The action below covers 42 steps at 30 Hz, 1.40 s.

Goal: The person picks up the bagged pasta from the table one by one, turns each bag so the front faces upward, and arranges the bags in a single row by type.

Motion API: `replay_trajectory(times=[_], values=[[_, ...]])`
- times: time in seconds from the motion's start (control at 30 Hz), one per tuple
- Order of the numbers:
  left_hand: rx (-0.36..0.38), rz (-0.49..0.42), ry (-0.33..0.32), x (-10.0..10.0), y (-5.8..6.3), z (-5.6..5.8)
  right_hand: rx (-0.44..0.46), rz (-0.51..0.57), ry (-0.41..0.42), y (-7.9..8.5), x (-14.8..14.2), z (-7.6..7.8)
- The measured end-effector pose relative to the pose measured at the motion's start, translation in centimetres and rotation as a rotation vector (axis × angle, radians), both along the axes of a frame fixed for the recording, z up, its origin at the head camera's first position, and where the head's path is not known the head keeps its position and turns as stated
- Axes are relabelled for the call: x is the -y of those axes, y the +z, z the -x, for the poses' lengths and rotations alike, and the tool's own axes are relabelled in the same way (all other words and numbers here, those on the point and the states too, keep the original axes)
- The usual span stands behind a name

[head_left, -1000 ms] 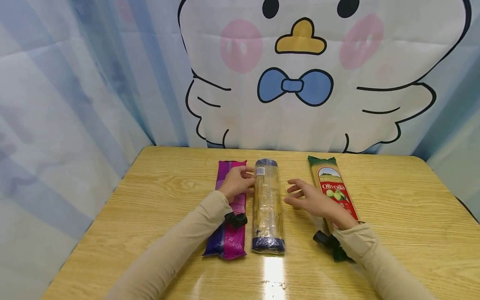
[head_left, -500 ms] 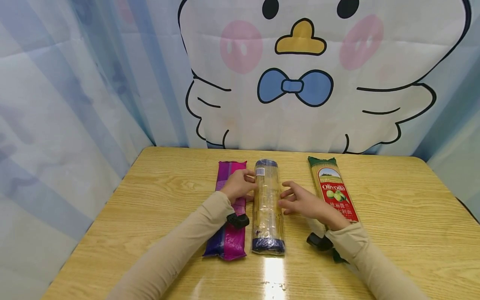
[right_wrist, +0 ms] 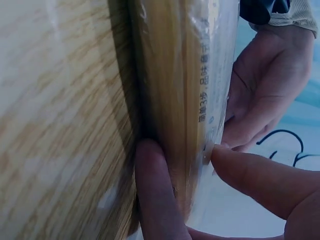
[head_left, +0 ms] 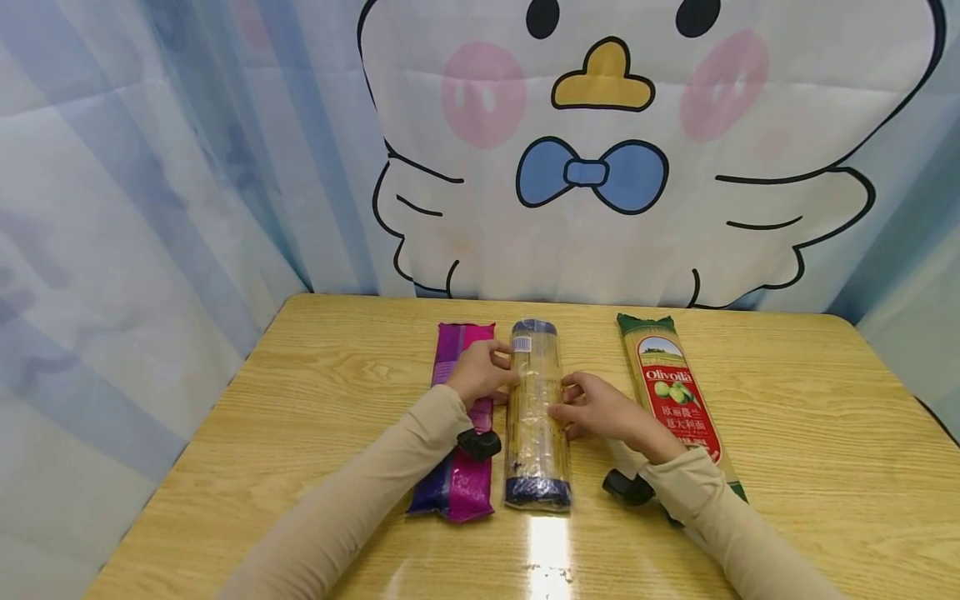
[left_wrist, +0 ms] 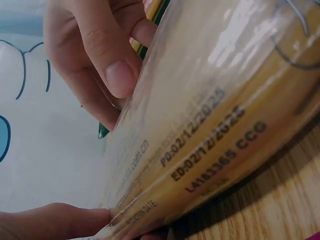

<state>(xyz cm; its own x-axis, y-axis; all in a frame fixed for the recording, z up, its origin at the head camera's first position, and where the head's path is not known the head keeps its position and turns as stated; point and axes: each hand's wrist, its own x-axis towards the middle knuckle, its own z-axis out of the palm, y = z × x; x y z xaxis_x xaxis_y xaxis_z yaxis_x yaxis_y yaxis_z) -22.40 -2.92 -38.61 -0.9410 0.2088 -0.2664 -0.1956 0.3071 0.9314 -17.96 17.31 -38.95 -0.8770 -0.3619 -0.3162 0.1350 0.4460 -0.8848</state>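
A clear packet of spaghetti [head_left: 536,446] with dark blue ends lies lengthwise at the middle of the table. My left hand [head_left: 480,372] is at its left edge, and my right hand [head_left: 602,408] grips the opposite edge. Seen from the right wrist, the thumb meets the upper face of the spaghetti packet [right_wrist: 170,75] while a finger [right_wrist: 156,185] presses low on its side. In the left wrist view, a fingertip [left_wrist: 95,220] touches the rim of the printed wrapper and another shows partly beneath it.
Under my left forearm lies a purple and magenta packet [head_left: 471,490], close beside the spaghetti. To the right, a red-labelled Olivoilà pasta packet [head_left: 678,396] with green ends lies slanted. A cartoon-print curtain [head_left: 585,242] hangs behind the wooden table [head_left: 352,350].
My right hand has moved left from beside the Olivoilà packet onto the spaghetti packet's right edge. My left hand has shifted slightly right against its left edge. The packets lie where they were.
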Motion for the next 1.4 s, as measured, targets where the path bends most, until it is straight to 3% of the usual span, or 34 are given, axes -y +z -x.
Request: replay_trajectory(times=[0.47,0.73,0.9,1.4], values=[[-0.017,0.008,0.010,-0.1,-0.2,0.0,0.010,-0.005,-0.031,0.4,0.2,-0.4],[-0.016,-0.049,0.042,-0.2,-0.3,0.0,-0.009,0.033,-0.037,0.2,0.1,-0.4],[-0.025,-0.052,0.052,-0.4,-0.1,0.0,-0.015,0.087,-0.032,0.3,-0.2,-0.4],[-0.062,-0.101,0.090,-0.8,1.4,-0.7,-0.098,0.090,-0.056,2.0,-0.1,-0.9]])
